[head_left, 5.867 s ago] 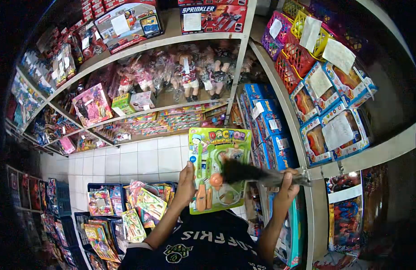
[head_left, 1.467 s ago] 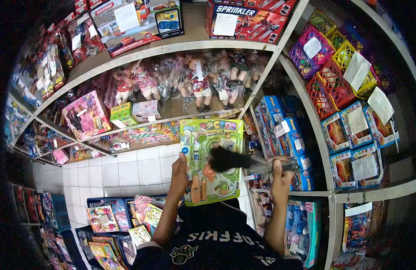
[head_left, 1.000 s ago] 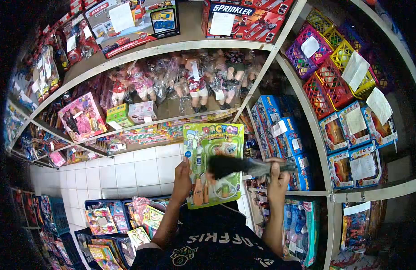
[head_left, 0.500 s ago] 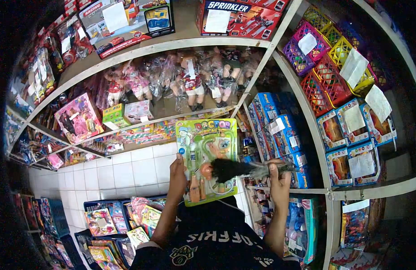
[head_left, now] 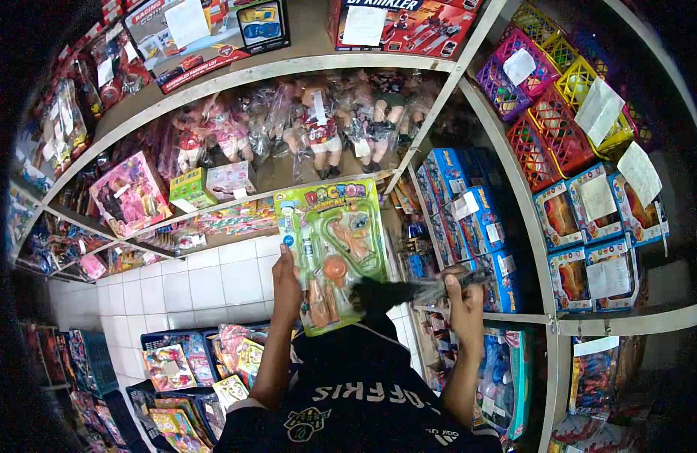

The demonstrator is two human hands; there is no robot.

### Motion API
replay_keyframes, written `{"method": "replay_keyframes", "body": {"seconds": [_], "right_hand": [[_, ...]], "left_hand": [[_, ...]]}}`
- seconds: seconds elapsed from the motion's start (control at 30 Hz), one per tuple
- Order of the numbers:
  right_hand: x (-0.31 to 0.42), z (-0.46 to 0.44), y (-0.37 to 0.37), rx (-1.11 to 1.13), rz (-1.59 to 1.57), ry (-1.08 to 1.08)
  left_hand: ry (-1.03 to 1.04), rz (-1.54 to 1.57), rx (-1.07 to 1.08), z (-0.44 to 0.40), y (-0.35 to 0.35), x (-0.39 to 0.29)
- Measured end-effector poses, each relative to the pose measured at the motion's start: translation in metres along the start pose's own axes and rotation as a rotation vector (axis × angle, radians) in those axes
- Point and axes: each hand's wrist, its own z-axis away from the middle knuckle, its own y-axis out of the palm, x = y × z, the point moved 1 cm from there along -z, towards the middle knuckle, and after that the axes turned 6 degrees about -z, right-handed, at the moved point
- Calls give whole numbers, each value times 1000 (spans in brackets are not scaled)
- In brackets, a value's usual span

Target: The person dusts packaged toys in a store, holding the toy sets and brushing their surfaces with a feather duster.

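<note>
My left hand grips the left edge of a toy doctor set on a green card under a clear plastic blister, held up in front of my chest. Its orange and white pieces show through the plastic. In my right hand, the fingers close round the handle of a brush with dark bristles, pointing left. The bristle tips lie by the lower right part of the pack; whether they touch it I cannot tell. Motion blurs the brush a little.
Shelves hold bagged dolls, a pink doll box, blue toy boxes and coloured plastic baskets. Dark crates of packaged toys stand on the white tiled floor. A shelf edge juts out at right.
The toy doctor set and my left hand have shifted left and slightly up. The brush's bristles have come off the middle of the pack towards its lower right edge.
</note>
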Motion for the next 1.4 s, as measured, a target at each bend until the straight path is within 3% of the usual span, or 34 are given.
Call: {"method": "replay_keyframes", "body": {"seconds": [0.03,0.07,0.2,0.23,0.33,0.4,0.47,0.5,0.63,0.8,0.87,1.03,1.1,1.23,1.27,1.4], "right_hand": [[9,-2,7,22,-71,-37],[10,-2,10,29,-75,-46],[-6,1,12,166,38,29],[-12,-1,15,181,131,-44],[2,-6,32,95,-128,-5],[2,-7,30,118,-29,-31],[-6,-8,32,278,-175,32],[8,-8,30,323,6,45],[7,-7,36,118,-168,-25],[5,2,37,267,-141,-6],[3,2,38,146,-140,-15],[-6,5,32,158,-192,75],[-1,9,29,145,5,66],[-23,9,25,84,-171,98],[-45,10,15,171,-39,107],[-24,12,15,84,-120,60]], "left_hand": [[31,46,-3,-3,-2,-1],[98,-27,-162,-4,1,-1],[202,-63,-109,-9,-4,0],[233,-57,-109,-11,-2,1],[161,-117,-88,-9,-3,0],[148,-99,-49,-7,3,1],[213,-152,-134,-8,7,6],[217,-176,-78,-6,7,3],[235,-54,-117,-8,12,11],[249,-133,-101,-8,9,14],[205,-88,-29,-7,8,14],[193,-56,-82,-4,13,18],[210,-60,-84,-2,15,19],[233,-113,-44,4,11,22],[202,-171,-24,4,8,27],[196,-197,-59,8,5,40]]}}
